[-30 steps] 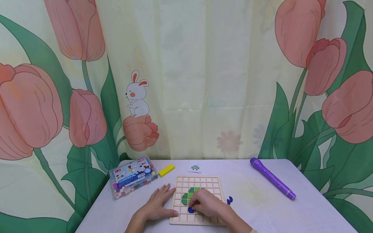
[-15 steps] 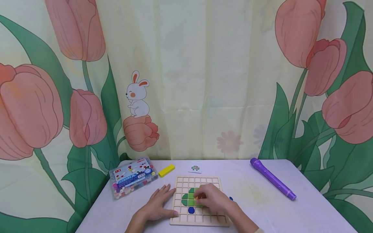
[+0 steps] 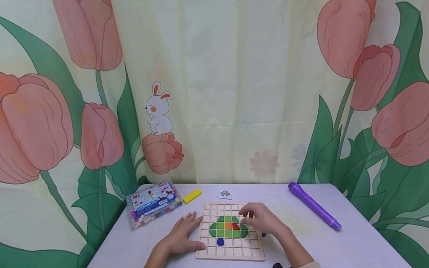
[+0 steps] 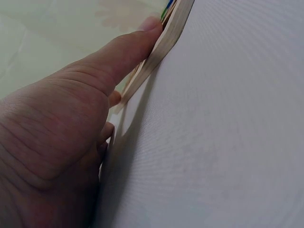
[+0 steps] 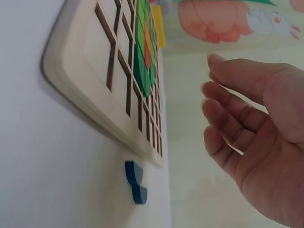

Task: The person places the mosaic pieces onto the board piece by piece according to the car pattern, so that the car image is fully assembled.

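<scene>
A wooden grid board [image 3: 210,253] lies on the table. Green pieces [image 3: 220,225] with an orange square [image 3: 228,225] and a red piece [image 3: 236,226] form a rounded shape in its cells. Below them a blue round piece [image 3: 220,242] fills one cell. My left hand [image 3: 181,236] lies spread at the board's left side, its thumb on the frame. My right hand [image 3: 263,219] hovers over the board's right part, fingers loosely bent; the right wrist view shows nothing between them. Two small blue pieces [image 5: 134,173] lie beside the board, mostly hidden by my right arm in the head view.
A clear plastic box of colourful beads [image 3: 154,204] stands at the left, beside a yellow bar [image 3: 192,196]. Behind the board lies a small pattern card [image 3: 225,192]. A purple microphone-shaped stick [image 3: 313,204] lies at the right. A tulip-printed curtain [image 3: 214,93] hangs behind the table.
My right hand has let go of the blue piece in the lower left cell and moved up and right, uncovering the orange and red pieces. My left hand has stayed put.
</scene>
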`<move>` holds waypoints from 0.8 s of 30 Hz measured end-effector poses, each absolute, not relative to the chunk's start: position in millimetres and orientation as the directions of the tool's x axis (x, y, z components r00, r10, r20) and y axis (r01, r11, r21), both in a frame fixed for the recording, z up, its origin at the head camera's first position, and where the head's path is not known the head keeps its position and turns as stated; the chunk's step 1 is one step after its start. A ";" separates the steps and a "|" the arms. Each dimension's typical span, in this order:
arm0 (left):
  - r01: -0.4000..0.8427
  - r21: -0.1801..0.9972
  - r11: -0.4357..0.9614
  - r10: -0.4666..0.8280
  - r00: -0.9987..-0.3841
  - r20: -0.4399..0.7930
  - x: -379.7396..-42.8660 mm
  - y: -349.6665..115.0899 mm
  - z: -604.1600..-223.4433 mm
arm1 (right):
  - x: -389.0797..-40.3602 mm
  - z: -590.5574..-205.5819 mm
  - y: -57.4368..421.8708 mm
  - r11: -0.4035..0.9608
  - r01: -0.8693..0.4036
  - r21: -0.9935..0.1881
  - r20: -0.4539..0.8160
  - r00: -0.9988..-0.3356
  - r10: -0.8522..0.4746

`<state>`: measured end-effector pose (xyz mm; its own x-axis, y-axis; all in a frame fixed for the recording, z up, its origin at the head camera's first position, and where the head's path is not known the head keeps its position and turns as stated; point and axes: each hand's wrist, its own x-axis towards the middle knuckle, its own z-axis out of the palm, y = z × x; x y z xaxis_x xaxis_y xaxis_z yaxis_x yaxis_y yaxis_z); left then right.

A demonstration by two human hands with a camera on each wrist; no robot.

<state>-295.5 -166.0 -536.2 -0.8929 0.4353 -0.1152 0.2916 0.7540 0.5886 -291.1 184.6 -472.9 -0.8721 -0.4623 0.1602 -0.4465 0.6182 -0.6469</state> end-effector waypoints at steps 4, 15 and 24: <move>0.295 0.587 0.754 0.437 -0.892 -0.112 -295.8 -166.2 -537.9 | -293.6 -472.3 195.1 0.637 -0.437 -0.634 0.166 -0.882 -0.441; 0.303 0.576 0.759 0.440 -0.891 -0.110 -295.4 -166.7 -536.2 | -297.5 -469.4 220.3 0.649 -0.396 -0.650 0.157 -0.905 -0.395; 0.297 0.581 0.758 0.440 -0.890 -0.119 -294.4 -165.9 -536.5 | -299.4 -471.3 243.9 0.652 -0.356 -0.669 0.125 -0.920 -0.372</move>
